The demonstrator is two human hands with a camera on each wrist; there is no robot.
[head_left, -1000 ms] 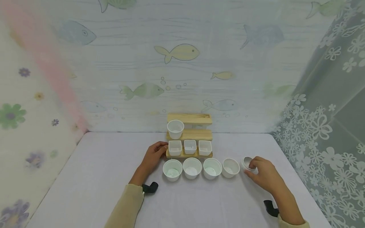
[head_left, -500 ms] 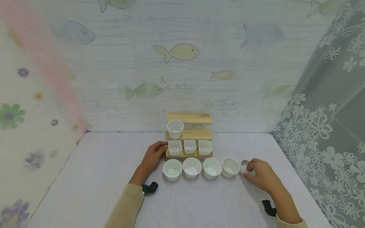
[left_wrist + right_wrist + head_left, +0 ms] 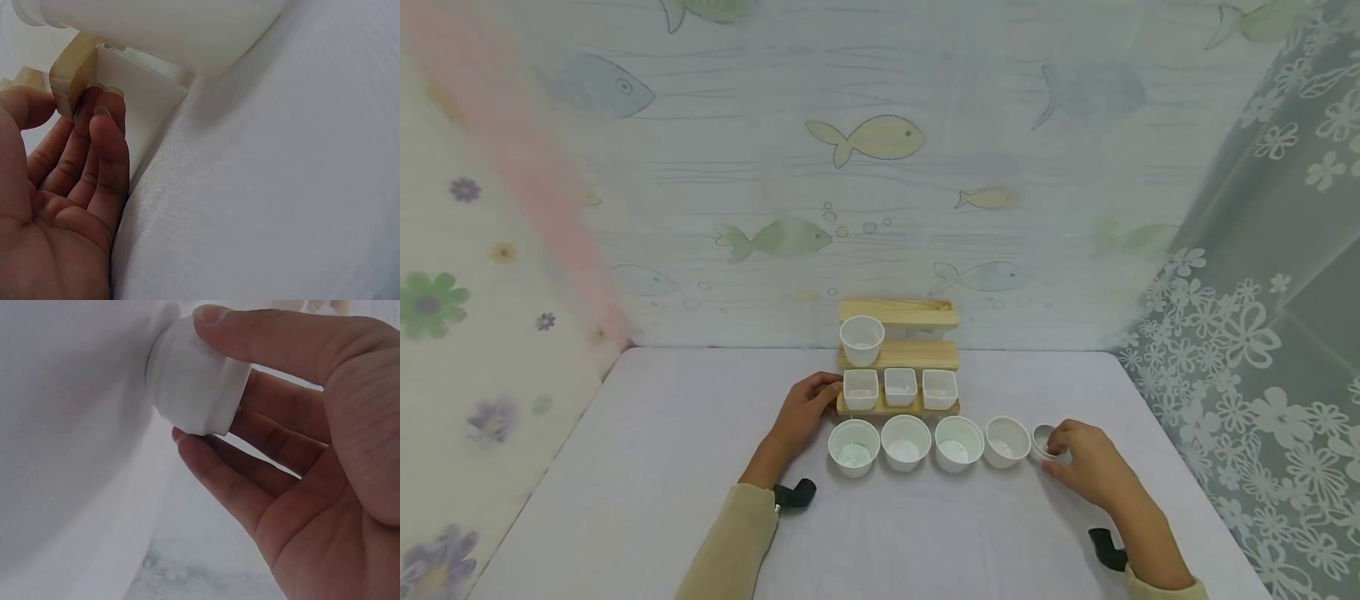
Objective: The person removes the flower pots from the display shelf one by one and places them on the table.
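Observation:
A stepped wooden rack (image 3: 898, 355) stands at the back of the table. One round white cup (image 3: 861, 339) and three square white cups (image 3: 900, 387) sit on it. In front is a row of several round white cups (image 3: 906, 442), some with pale powder. My left hand (image 3: 806, 412) rests against the rack's lower left end (image 3: 70, 78), fingertips on the wood. At the row's right end my right hand (image 3: 1078, 461) pinches a small white cup (image 3: 1043, 439), thumb and fingers round its wall (image 3: 197, 385); it stands on the table.
The table (image 3: 647, 467) is covered in white cloth. A fish-patterned wall stands behind the rack, a flowered cloth at the left, and a lace curtain (image 3: 1262, 350) close along the right edge.
My right hand has brought the small white cup leftward and down, close to the right end of the cup row. My left hand has stayed on the rack.

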